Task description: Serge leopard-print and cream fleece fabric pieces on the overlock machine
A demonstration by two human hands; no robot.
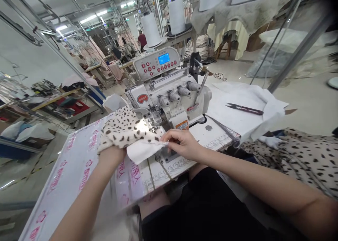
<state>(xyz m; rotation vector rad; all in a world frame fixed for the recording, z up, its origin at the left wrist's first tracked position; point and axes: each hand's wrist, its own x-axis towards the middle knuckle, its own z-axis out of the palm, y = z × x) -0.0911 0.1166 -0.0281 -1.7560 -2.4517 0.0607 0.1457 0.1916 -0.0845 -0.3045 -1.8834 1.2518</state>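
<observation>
Pinching the white edge of the spotted fabric piece (126,132), the right hand (182,142) closes its thumb and fingers on the cloth just in front of the presser foot; the left hand (111,153) is tucked under the same piece, its grip hidden, so its state cannot be told. That fabric lies on the desk (66,177) against the overlock machine (169,93). Farther right, thread snips (244,108) rest on a white cloth (237,118), beside more spotted fabric (298,160)
</observation>
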